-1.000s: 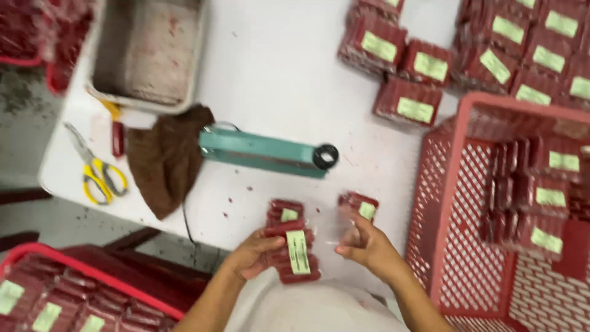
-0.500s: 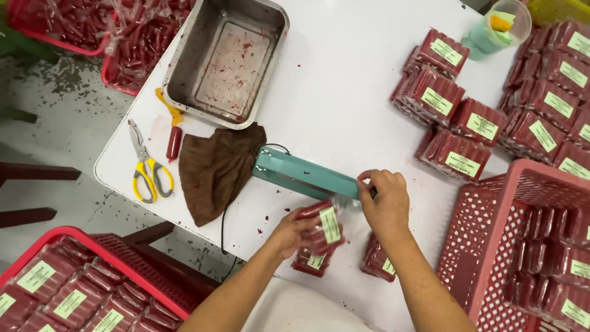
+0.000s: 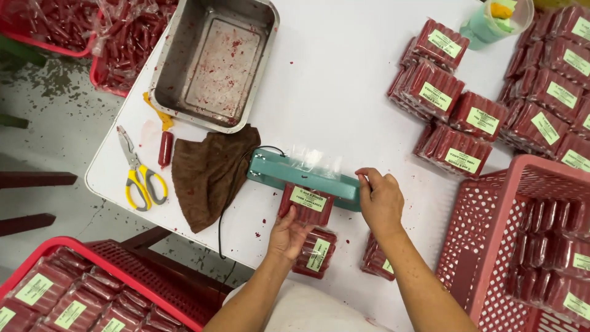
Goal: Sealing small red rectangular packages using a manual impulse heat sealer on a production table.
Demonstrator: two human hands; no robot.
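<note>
On the white table (image 3: 344,80) we see one teal sealer (image 3: 304,178). Our left hand (image 3: 289,233) grips one pack (image 3: 306,204) of red sticks, its clear end lying across the sealer; our right hand (image 3: 381,200) presses down on the bar's end, fingers curled. Two more packs lie beside our wrists. One pair of scissors (image 3: 140,172), one brown cloth (image 3: 209,175) and one steel tray (image 3: 212,61) sit to the left.

white table (image 3: 344,80) over stained grey concrete floor (image 3: 55,117); bright even light.

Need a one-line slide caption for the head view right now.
Left hand holds a labelled clear packet of red sausages in a teal heat sealer; right hand presses its bar.
</note>
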